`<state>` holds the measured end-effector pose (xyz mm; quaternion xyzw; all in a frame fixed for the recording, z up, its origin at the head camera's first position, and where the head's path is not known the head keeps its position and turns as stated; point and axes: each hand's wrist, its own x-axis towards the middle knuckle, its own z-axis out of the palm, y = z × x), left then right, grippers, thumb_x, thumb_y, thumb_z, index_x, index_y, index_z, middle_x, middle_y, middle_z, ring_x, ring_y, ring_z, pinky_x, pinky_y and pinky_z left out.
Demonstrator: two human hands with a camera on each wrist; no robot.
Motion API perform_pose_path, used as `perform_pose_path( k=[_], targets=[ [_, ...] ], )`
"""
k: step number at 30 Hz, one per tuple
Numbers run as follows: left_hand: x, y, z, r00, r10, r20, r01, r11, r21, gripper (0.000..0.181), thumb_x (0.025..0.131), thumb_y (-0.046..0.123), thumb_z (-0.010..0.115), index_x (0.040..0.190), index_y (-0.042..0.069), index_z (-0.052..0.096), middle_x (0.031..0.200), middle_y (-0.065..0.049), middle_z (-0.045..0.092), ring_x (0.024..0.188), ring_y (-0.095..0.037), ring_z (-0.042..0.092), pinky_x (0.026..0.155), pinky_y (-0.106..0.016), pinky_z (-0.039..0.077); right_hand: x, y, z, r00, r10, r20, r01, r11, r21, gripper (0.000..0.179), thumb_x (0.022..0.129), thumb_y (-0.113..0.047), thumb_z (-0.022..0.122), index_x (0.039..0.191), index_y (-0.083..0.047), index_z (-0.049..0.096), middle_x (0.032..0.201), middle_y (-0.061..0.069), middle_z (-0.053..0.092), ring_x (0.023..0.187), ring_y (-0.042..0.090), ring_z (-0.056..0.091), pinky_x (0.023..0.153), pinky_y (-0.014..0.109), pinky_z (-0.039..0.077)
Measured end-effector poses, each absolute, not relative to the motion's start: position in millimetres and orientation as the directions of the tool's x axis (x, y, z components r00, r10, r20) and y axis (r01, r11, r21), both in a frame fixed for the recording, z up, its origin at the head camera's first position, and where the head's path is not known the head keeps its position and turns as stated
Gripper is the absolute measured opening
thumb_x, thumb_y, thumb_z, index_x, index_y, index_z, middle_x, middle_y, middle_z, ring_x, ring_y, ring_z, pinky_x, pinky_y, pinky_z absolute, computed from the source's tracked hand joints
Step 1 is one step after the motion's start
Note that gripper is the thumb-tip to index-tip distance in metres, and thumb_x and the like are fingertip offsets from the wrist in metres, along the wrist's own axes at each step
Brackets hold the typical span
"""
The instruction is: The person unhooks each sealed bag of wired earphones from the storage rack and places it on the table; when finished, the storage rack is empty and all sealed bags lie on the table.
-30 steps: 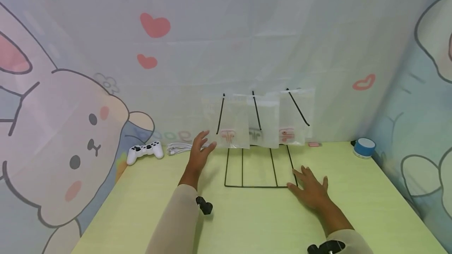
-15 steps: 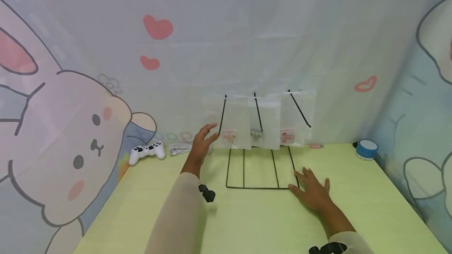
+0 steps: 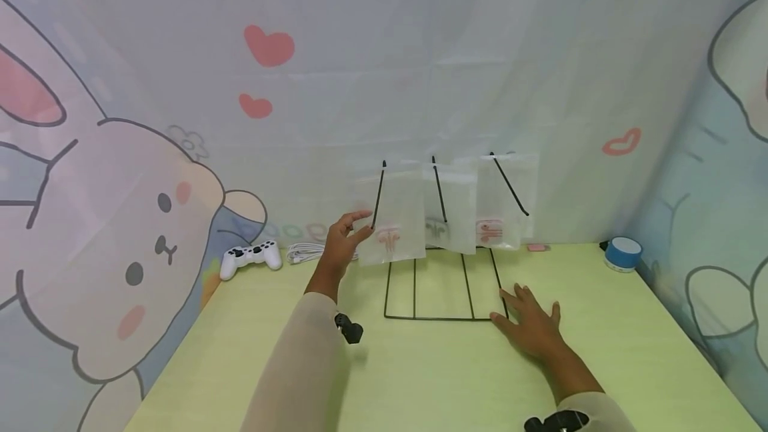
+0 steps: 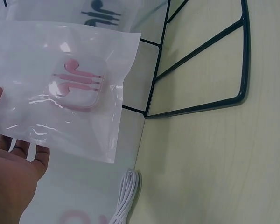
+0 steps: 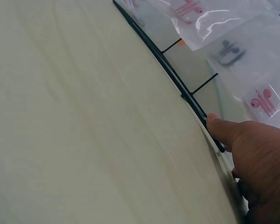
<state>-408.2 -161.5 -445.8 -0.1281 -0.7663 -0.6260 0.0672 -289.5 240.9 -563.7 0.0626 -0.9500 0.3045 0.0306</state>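
A black wire rack stands at the back of the table, with clear bags hanging from its three prongs. Each bag shows boxed earphones inside: pink in the left bag, dark in the middle bag, pink in the right bag. My left hand pinches the left bag's edge, one digit before the plastic and other fingers behind it in the left wrist view. That bag's bottom tilts forward. My right hand, fingers spread, rests at the rack's front right corner, its thumb on the base bar.
A white game controller and a coiled white cable lie at the back left. A small pink item and a blue-and-white round container sit at the back right. A printed curtain hangs behind the table.
My left hand has moved slightly up and right to the left bag, whose lower part has swung forward and left. The right hand stays at the rack corner.
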Motion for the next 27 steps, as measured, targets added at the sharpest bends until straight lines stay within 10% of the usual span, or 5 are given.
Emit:
perform_pose_path(
  k=[27],
  targets=[
    [-370.0,-170.1,-442.2,-0.904,0.159,0.397,0.417,0.123,0.900,0.057,0.101,0.009,0.078,0.156,0.016,0.063,0.169,-0.002,0.053,0.167,-0.026,0.034,0.132,-0.064,0.030,-289.5,242.6,-565.5,-0.989,-0.104,0.104,-0.145,0.803,-0.578,0.078,0.108,-0.061,0.058,0.166,-0.011,0.046,0.178,0.029,0.026,0.167,0.053,0.015,0.120,0.088,-0.010]
  ],
)
